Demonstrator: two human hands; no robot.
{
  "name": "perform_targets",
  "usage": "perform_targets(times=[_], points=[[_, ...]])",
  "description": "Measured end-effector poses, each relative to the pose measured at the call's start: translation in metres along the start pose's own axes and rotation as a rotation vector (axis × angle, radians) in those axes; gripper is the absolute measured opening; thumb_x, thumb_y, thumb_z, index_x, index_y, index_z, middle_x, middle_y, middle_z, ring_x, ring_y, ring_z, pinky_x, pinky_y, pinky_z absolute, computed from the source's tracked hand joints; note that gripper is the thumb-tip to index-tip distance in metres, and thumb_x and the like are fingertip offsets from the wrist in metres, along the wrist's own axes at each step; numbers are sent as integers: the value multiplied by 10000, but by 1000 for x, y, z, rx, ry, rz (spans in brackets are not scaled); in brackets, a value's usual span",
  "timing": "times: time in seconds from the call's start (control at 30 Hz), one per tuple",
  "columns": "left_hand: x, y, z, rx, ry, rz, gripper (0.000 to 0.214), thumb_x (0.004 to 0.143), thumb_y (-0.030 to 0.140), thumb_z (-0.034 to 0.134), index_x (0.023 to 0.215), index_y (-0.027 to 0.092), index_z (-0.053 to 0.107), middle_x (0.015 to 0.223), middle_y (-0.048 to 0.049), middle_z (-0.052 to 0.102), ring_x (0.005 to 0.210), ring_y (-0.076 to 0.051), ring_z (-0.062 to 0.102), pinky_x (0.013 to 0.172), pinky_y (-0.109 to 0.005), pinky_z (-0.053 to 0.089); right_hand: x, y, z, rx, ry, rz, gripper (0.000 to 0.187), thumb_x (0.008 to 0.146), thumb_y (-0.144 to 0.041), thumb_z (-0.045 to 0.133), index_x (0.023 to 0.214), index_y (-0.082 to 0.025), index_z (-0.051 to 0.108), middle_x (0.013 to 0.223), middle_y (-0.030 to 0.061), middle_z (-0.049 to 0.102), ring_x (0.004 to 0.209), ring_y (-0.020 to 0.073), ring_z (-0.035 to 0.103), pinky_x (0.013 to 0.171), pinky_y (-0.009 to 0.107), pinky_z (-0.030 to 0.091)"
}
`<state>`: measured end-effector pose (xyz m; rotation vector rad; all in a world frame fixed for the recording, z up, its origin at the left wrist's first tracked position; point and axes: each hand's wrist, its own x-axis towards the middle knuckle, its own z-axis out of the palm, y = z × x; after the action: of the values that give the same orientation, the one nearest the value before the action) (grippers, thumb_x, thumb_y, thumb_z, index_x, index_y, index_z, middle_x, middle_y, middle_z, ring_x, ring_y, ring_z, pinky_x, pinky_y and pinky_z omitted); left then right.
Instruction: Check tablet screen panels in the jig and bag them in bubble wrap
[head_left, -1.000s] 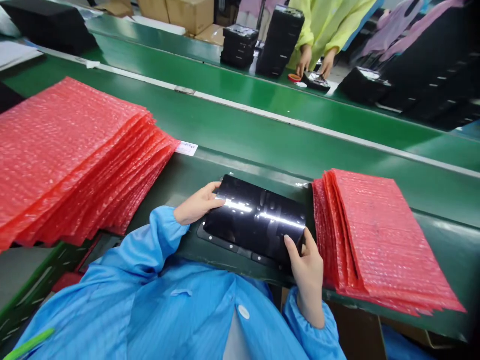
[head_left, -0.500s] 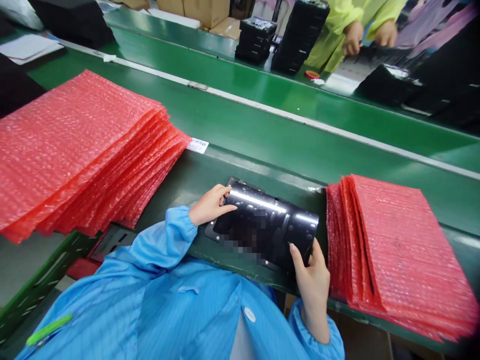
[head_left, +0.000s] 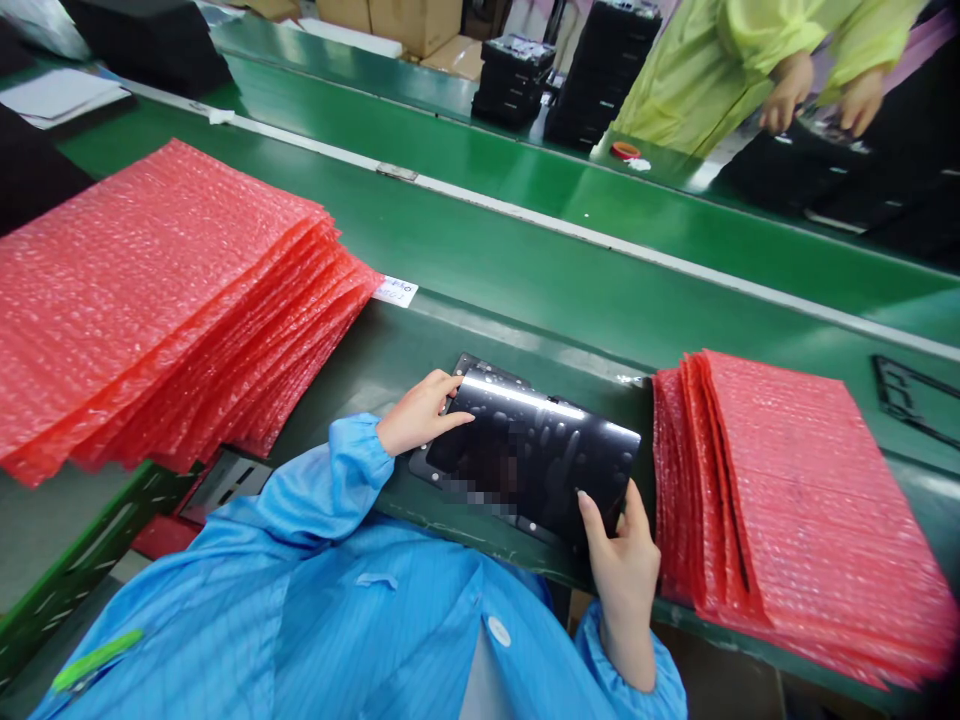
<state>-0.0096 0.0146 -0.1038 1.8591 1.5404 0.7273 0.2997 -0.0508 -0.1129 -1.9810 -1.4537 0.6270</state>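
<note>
Co-worker's 2 hands (head_left: 814, 95) shifted right, above black stack (head_left: 795, 170). Glossy black panel (head_left: 540, 445) about same spot, on black frame (head_left: 429, 466), on green bench (head_left: 525, 340), between left red bubble-bag stack (head_left: 157, 300) and right red bubble-bag stack (head_left: 795, 490). Left hand (head_left: 420, 413) holds panel's left edge; right hand (head_left: 619, 560) holds lower right edge, narrow grip.

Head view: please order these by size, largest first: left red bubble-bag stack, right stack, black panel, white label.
Left stack, right stack, black panel, white label. Camera nearness leaves the stacks' true order unsure.
</note>
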Motion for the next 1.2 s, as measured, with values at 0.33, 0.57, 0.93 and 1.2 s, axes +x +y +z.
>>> perform_targets(times=[0.33,0.57,0.93,1.2], points=[[-21,17,16,619,39,-36,500,964,434,408,1376,158,467,1136,-110,565,968,-237,613,700,-322,524,3,2,-4,-128,-105,-21,797,830,-628,566,1468,-185,387,957,100,746,828,279,710,711,327,503],[-21,16,17,656,43,-26,465,969,422,412,1351,171,498,1095,-94,576,958,-217,606,656,-294,506,11,3,-4,-241,-120,-85,805,862,-656,478,1462,-128,386,793,88,736,590,233,670,562,292,468],[-13,28,6,839,21,75,449,992,382,342,1273,131,586,988,-104,633,933,-258,583,632,-332,449,29,-7,-16,-774,-120,-497,625,902,-589,486,1327,-138,560,988,179,720,896,323,687,628,365,520],[-10,9,2,859,19,240,423,980,267,348,1275,118,612,1281,-162,618,1147,-341,541,830,-455,453,47,-9,-21,-580,-167,-608,589,843,-512,630,1325,-186,543,1402,127,550,1301,335,463,1092,612,269]])
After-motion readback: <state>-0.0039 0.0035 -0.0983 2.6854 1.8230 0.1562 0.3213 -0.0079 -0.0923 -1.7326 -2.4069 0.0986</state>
